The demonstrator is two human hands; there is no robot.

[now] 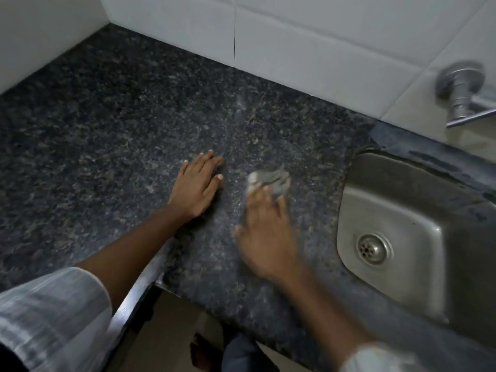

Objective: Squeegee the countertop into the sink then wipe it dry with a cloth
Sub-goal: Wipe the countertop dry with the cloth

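Note:
The dark speckled granite countertop fills most of the view. My left hand lies flat on it, palm down, fingers together, holding nothing. My right hand, blurred by motion, presses a small crumpled grey cloth onto the counter under its fingertips, a little right of the left hand. The steel sink with its round drain is sunk into the counter just right of the cloth. No squeegee is in view.
White tiled walls bound the counter at the back and left. A chrome tap juts from the wall above the sink. The counter's front edge steps in near my left forearm; my foot and the floor show below.

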